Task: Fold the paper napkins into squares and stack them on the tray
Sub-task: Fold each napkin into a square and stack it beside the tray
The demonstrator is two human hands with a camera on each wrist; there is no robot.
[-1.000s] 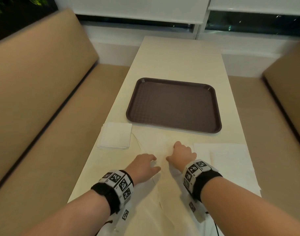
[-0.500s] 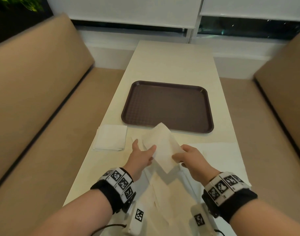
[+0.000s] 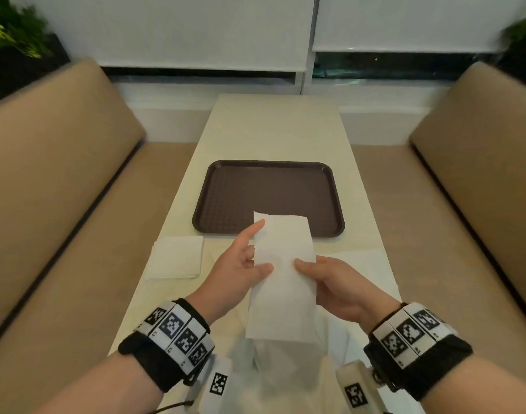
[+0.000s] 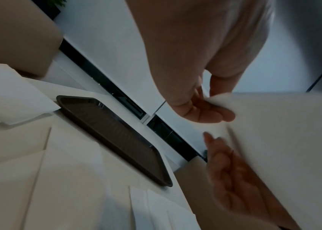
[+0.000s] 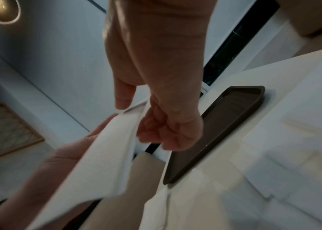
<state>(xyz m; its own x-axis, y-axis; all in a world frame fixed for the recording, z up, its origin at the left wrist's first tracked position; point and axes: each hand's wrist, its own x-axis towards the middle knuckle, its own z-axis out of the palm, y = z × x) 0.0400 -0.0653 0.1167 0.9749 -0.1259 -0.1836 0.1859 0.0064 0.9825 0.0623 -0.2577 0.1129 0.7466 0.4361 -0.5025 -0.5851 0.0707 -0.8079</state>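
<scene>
A long white paper napkin (image 3: 282, 273), folded into a strip, is held up off the table between both hands. My left hand (image 3: 241, 264) pinches its left edge with thumb on top and index finger stretched along the edge. My right hand (image 3: 324, 279) pinches the right edge, thumb on top and fingers curled under; the right wrist view shows that pinch on the napkin (image 5: 105, 155). The dark brown tray (image 3: 267, 198) lies beyond, with nothing on it. A folded square napkin (image 3: 176, 256) lies left of the tray's near corner.
Loose unfolded napkins (image 3: 360, 264) lie spread on the cream table (image 3: 276, 130) under and to the right of my hands. Tan bench seats (image 3: 61, 204) flank the table on both sides. A window wall closes off the far end.
Both hands were pressing on a napkin flat on the table; they have lifted it clear and turned it into an upright strip held between them.
</scene>
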